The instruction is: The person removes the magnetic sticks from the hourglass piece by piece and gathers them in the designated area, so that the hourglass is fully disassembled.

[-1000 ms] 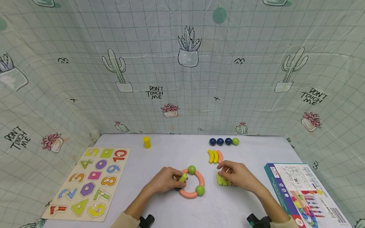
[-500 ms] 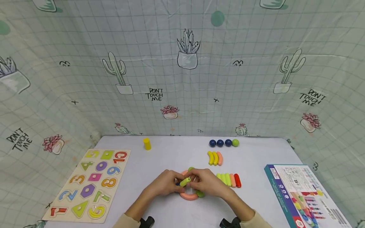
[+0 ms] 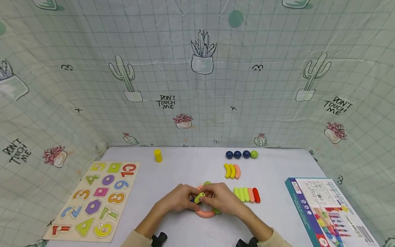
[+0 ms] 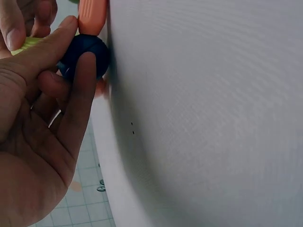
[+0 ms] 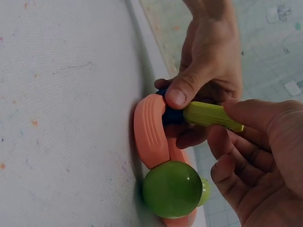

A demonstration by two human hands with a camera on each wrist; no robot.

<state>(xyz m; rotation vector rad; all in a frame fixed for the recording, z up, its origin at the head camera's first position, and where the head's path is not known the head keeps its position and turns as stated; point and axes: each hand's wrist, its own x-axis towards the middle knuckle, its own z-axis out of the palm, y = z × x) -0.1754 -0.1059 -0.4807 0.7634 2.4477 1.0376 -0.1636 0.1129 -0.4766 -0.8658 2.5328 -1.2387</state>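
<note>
One pale number board (image 3: pixel 105 201) with coloured inset shapes lies at far left; a smooth yellow cylinder (image 3: pixel 158 155) stands beyond it on the white bench (image 3: pixel 188 168). Left hand (image 3: pixel 179 198): grip pinching a dark-blue ball (image 5: pixel 174 117), part of a ring (image 3: pixel 205 213) of grooved, curved coral pieces (image 5: pixel 150 132) and glossy green balls (image 5: pixel 171 189). Right hand (image 3: pixel 222 199): grip pinching a ribbed lime rod (image 5: pixel 206 113), inner end against the blue ball. Step judged: fitting rod to ball; seating depth unclear. Next move likely calls for a straight push, ball steadied. Farther right: short rods (image 3: pixel 241 195) in a row, printed box (image 3: pixel 327 206).
</note>
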